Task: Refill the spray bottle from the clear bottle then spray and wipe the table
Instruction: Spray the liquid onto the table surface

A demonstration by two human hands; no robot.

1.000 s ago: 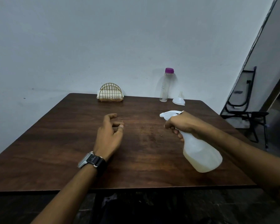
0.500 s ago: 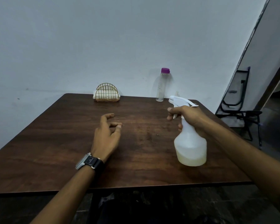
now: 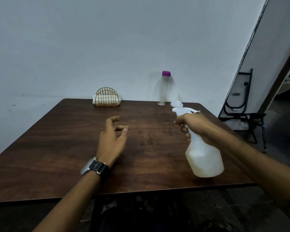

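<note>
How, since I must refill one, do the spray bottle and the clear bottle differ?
The spray bottle is squat and milky white with a trigger head; the clear bottle is slim and see-through with a purple cap. The spray bottle is tilted, gripped by the right hand; the clear bottle stands upright at the far edge of the table. Both have their tops on.

No legible text; small pale mark on watch strap [image 3: 97, 167] too blurred to read.
</note>
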